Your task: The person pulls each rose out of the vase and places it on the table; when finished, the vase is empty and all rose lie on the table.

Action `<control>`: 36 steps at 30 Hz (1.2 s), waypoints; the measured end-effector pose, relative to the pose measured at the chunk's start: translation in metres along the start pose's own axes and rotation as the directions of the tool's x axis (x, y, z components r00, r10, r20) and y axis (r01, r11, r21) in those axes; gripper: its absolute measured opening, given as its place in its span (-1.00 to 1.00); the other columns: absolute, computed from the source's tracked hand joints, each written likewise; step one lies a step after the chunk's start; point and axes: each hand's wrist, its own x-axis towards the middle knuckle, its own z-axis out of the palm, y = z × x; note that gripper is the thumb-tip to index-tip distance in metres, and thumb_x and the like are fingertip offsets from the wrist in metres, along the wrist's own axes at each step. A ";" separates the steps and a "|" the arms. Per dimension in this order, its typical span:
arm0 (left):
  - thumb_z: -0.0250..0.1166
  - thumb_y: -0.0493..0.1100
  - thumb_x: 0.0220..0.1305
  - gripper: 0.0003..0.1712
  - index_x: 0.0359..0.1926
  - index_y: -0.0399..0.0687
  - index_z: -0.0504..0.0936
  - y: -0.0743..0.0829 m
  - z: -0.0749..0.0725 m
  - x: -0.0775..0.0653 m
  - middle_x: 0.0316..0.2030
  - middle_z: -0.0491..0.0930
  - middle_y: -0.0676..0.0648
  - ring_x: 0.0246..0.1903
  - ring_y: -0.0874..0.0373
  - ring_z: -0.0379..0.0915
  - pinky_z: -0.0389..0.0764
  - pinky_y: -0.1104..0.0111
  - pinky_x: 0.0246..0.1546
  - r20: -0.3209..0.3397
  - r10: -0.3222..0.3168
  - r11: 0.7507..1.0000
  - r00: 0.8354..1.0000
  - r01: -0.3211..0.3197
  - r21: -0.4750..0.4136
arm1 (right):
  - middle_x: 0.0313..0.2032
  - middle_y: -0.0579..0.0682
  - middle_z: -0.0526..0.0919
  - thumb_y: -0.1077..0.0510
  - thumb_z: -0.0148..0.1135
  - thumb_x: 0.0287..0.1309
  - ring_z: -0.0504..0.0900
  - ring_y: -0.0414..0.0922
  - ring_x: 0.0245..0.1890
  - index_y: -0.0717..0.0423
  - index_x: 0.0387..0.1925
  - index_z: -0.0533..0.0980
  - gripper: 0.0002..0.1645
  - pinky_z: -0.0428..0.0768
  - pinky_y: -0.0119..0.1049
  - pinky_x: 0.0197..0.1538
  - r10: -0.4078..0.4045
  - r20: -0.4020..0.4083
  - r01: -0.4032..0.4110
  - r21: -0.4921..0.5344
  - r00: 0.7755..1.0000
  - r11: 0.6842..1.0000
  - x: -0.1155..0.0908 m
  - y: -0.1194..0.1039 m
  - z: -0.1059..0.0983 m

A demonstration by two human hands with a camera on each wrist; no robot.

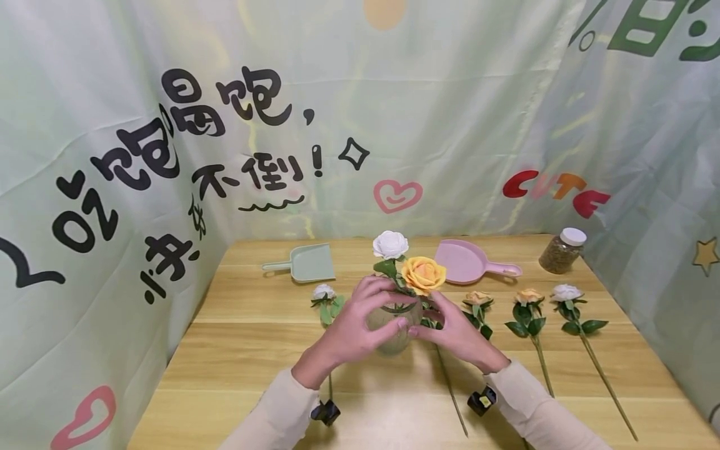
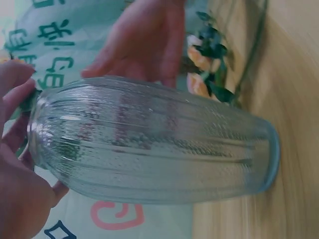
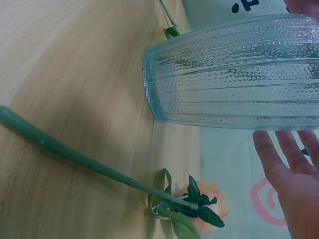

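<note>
A clear ribbed glass vase stands on the wooden table in front of me. A white rose and a yellow rose rise above its mouth. My left hand grips the vase around its neck, fingers behind and thumb in front. On the other side, my right hand rests against the vase with its fingers extended. In the right wrist view, those fingertips lie along the glass wall. The lower stems inside the vase are hard to make out through the textured glass.
Left of the vase lies another white rose. To the right lie orange roses and a white rose with long stems. Farther back are a green dustpan, a pink pan and a white-lidded jar.
</note>
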 end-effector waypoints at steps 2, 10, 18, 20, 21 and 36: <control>0.44 -0.26 0.44 -0.67 0.18 -0.05 0.75 0.002 -0.004 0.000 0.28 0.67 -0.07 0.37 0.04 0.47 0.52 0.04 0.52 -0.067 -0.022 0.993 0.998 0.014 -0.118 | 0.66 0.15 0.26 0.11 0.49 0.41 0.37 0.29 0.56 -0.10 0.75 0.09 0.08 0.55 0.15 0.55 -0.018 -0.001 0.018 -0.026 1.000 0.999 0.001 0.000 0.000; 0.37 -0.49 0.42 -0.76 0.06 -0.34 0.68 0.006 -0.010 0.009 0.13 0.64 -0.21 0.25 0.07 0.59 0.62 0.23 0.46 -0.358 -0.124 0.936 0.926 -0.011 -0.353 | 0.56 0.11 0.42 0.12 0.50 0.40 0.44 0.15 0.52 -0.17 0.71 0.18 0.01 0.61 -0.11 0.52 -0.032 -0.021 0.031 -0.051 0.999 0.998 0.001 0.000 0.000; 0.33 -0.52 0.41 -0.73 0.09 -0.45 0.60 0.004 -0.023 0.019 0.05 0.60 -0.10 -0.03 0.25 0.69 0.83 0.33 0.12 -0.472 -0.172 0.908 0.865 -0.046 -0.417 | 0.55 0.18 0.42 0.12 0.49 0.41 0.43 0.25 0.52 -0.12 0.71 0.19 0.00 0.60 -0.27 0.50 -0.038 -0.016 0.037 -0.029 0.999 0.999 0.001 0.004 0.000; 0.30 -0.54 0.42 -0.73 0.10 -0.51 0.57 0.005 -0.031 0.023 0.05 0.58 0.00 -0.08 0.23 0.71 0.88 0.32 -0.01 -0.492 -0.162 0.903 0.855 -0.073 -0.423 | 0.55 0.18 0.41 0.12 0.49 0.41 0.43 0.27 0.53 -0.13 0.70 0.19 0.00 0.60 -0.27 0.50 -0.038 -0.014 0.038 -0.028 0.999 0.999 0.001 0.004 0.000; 0.29 -0.56 0.41 -0.73 0.09 -0.54 0.56 0.005 -0.035 0.024 0.06 0.57 0.01 -0.09 0.20 0.71 0.90 0.30 -0.07 -0.505 -0.145 0.905 0.851 -0.092 -0.416 | 0.55 0.18 0.41 0.12 0.49 0.41 0.43 0.28 0.53 -0.13 0.71 0.19 0.00 0.60 -0.28 0.50 -0.037 -0.013 0.037 -0.028 0.999 0.999 0.001 0.004 -0.001; 0.28 -0.53 0.44 -0.65 0.15 -0.21 0.68 -0.007 -0.119 0.023 -0.02 0.67 -0.11 -0.17 0.12 0.75 0.92 0.19 -0.19 -0.676 -0.241 0.893 0.696 -0.114 -0.435 | 0.57 0.18 0.40 0.08 0.50 0.41 0.41 0.28 0.54 -0.13 0.72 0.17 0.02 0.57 0.06 0.55 -0.012 -0.016 0.011 -0.041 1.000 0.999 0.001 0.001 0.001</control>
